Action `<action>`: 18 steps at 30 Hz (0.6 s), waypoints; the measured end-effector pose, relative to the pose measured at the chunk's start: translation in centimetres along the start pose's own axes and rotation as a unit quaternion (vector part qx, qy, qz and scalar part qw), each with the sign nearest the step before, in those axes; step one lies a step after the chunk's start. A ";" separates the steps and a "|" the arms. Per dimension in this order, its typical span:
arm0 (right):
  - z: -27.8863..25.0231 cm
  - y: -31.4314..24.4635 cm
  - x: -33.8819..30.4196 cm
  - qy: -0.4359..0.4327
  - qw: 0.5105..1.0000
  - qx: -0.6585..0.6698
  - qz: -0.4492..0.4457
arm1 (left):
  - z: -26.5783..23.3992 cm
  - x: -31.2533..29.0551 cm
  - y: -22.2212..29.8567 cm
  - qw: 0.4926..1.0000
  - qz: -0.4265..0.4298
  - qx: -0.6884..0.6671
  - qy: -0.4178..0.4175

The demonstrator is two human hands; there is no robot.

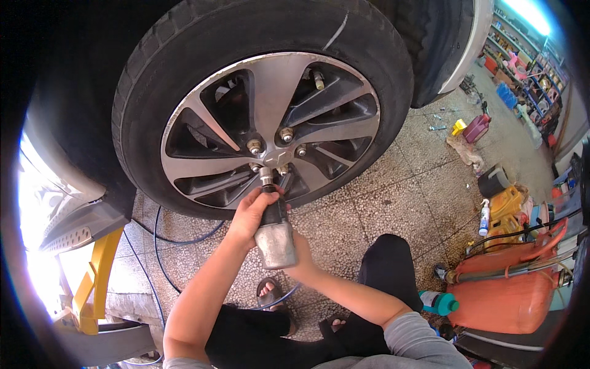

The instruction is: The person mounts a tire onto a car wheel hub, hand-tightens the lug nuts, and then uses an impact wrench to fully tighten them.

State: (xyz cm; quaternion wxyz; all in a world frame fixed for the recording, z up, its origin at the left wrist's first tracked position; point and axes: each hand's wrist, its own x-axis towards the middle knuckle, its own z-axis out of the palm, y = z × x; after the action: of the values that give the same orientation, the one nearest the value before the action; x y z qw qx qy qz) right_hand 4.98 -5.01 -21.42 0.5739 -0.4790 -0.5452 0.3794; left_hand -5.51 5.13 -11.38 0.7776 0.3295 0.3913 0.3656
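The left hand was closed around the black front barrel of an impact wrench, fingers curled over the top of it and thumb tucked against its side, just behind the socket. The right hand sat lower and nearer, mostly hidden behind the wrench's grey metal body; it was wrapped around the grip from the right side, though how its fingers lay could not be told.

The wheel filled the far part of the view: a black tyre around a silver and black alloy rim, standing upright on a raised car. The wrench pointed up and away at the rim's hub, its socket pressed over the lowest lug nut, just below the centre cap. Other lug nuts showed bare around the cap.

To the right, well apart from the hands, stood an orange tank with hoses on it, and beyond it a yellow jug and a spray bottle. At the left, a yellow lift arm reached under the car's sill. A blue air hose curved across the speckled floor beneath the tyre. The person's sandalled foot rested on the floor directly below the wrench.
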 end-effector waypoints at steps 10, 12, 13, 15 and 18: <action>-3.0 2.7 -0.9 0.015 0.999 -0.004 0.029 | 1.6 2.6 -3.8 1.000 -0.010 0.011 0.014; -3.1 3.0 -1.1 0.014 0.998 0.033 0.045 | 1.5 2.8 -4.0 1.000 -0.015 0.008 0.005; -3.2 3.2 -1.0 0.014 0.997 0.061 0.054 | 1.4 3.0 -4.0 1.000 -0.020 0.003 -0.002; -3.3 3.7 -0.5 0.009 0.995 0.086 0.057 | 1.2 3.7 -3.8 0.999 -0.009 0.032 -0.010; -3.4 4.4 0.6 0.012 0.993 0.105 0.055 | 1.2 4.5 -3.9 0.977 0.075 0.197 0.028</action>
State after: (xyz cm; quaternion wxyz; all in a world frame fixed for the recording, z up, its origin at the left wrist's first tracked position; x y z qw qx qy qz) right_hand 8.75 -3.77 -25.28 0.6057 -0.4498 -0.4680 0.4602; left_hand -1.38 6.59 -15.62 0.6563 0.4946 0.4513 0.3476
